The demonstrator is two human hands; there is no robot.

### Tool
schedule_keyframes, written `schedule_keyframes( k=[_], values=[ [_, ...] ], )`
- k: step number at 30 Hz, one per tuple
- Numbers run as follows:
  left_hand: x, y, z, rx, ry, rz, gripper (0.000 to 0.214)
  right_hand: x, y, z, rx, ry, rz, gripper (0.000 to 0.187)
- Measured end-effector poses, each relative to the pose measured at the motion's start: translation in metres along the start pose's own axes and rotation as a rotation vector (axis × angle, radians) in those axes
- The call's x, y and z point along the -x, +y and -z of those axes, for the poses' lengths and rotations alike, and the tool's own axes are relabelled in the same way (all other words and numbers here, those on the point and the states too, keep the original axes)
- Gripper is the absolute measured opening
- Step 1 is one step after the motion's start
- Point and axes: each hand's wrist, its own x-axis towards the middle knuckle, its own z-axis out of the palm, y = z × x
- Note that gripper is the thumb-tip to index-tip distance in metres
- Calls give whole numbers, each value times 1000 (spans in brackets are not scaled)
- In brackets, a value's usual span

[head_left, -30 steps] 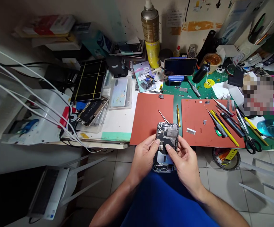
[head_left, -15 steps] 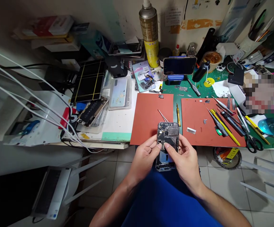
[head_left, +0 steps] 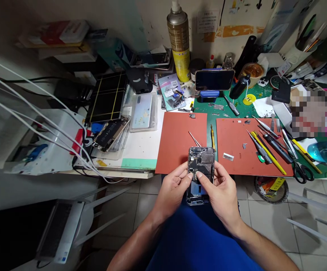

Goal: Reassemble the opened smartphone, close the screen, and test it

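Pinching opened phone (head_left: pixel 201 161) between left fingers (head_left: pixel 185 181) and right fingers (head_left: pixel 205 180), red mats (head_left: pixel 174 139), cluttered bench (head_left: pixel 139 146), tiled floor (head_left: pixel 261 226)

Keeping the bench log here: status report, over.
Left hand, right hand gripping opposite sides of opened, dark rectangular phone. Internals exposed. Thin silver metal tool beyond it on red-brown rectangular mat.

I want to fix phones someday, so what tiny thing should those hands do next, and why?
Perhaps the left hand and right hand should press gently with their thumbs. They hold the opened phone by its sides, and both thumb tips sit close together over its uncovered inside, so pressing there looks easiest.
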Motion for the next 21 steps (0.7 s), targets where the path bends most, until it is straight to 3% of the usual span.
schedule_keyframes(
  k=[10, 15, 18, 21],
  values=[
    [1, -1, 2, 10, -5, 17, 51, 2, 2, 4, -13, -35, -11, 41],
    [-4, 2, 4, -8, 60, 7, 47, 3, 7, 9, 47, -52, -24, 43],
    [-6, 5, 3, -17, 67, 18, 44, -2, 7, 15, 190, 33, 45, 51],
    [-4, 10, -1, -40, 63, 40, 42, -12, 1, 23, 388, 108, 225, 55]
  ],
)
